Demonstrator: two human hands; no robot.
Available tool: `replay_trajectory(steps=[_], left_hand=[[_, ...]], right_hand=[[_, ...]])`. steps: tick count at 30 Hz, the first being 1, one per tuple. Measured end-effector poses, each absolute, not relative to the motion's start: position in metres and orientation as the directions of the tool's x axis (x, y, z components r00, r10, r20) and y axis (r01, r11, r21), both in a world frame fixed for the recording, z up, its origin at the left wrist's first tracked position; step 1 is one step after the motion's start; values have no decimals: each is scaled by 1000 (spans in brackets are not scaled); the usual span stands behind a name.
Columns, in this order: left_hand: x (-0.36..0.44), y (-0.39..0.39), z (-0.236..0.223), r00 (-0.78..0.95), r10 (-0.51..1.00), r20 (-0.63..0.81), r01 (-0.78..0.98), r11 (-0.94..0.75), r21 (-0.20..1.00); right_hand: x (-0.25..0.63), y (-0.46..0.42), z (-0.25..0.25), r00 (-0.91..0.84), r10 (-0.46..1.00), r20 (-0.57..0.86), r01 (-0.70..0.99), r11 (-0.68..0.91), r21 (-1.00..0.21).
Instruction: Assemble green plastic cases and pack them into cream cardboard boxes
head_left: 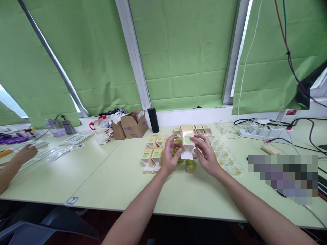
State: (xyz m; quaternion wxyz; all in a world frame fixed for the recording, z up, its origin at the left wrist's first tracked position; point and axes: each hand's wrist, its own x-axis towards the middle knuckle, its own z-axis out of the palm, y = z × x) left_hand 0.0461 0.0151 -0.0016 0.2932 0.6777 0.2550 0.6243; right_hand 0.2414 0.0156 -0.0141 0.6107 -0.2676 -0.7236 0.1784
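Observation:
Between my two hands is a small gold-and-white carton [187,132] with a green window, held tilted above the table with its white flap hanging down. My left hand [170,153] grips its left side, and my right hand [205,153] has its fingers on the right side. Just below the carton stands a small green jar [190,166]; more green items behind my left fingers are partly hidden. To the left are several similar cartons [156,155] with raised flaps, and others [205,130] stand behind. Right of my right hand lie clear plastic cups [235,167] with yellow spots, in rows.
A black cylinder [153,120] and an open cardboard box [134,125] stand at the back, beside a white bag [102,131]. A power strip [265,132] and tangled cables lie at the right, near a pixelated patch. Another person's hand [25,153] is at the far left.

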Motion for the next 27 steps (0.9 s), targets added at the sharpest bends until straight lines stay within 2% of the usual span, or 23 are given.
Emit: replay_trajectory(steps=[6, 14, 27], left_hand=[[46, 13, -2, 128, 667, 734, 47, -743, 668], [47, 12, -2, 102, 677, 729, 131, -735, 665], [52, 17, -5, 11, 711, 703, 72, -702, 708]], right_hand=[[241, 13, -12, -116, 586, 802, 197, 805, -560], [240, 11, -13, -137, 591, 795, 210, 802, -560], [240, 13, -18, -154, 604, 782, 152, 797, -585]])
